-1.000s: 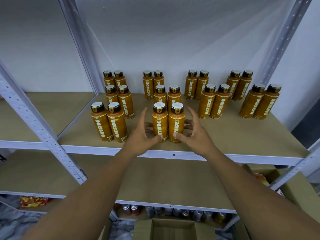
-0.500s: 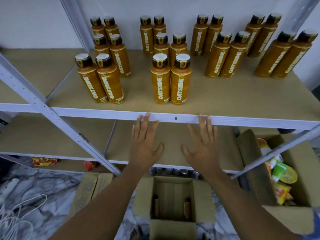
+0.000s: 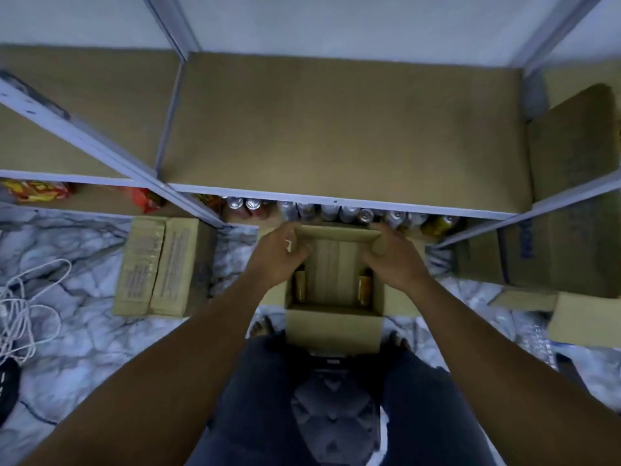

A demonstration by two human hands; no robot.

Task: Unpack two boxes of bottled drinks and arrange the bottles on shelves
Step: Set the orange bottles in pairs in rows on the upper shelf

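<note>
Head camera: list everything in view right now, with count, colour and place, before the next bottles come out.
shelf: one, tan board, white frame, top.
open box: one, brown cardboard, on the floor below the shelf front.
bottles: two visible, amber, inside the open box, at its left and right walls.
closed box: one, brown, floor left of the open box.
large box: one, brown, open, far right.
cans: a row, mostly silver, under the shelf; count unclear.
snack packets: at least two, red-yellow, low left.
cord: one, white, floor far left.
left hand, right hand: grip the open box's far rim.
</note>
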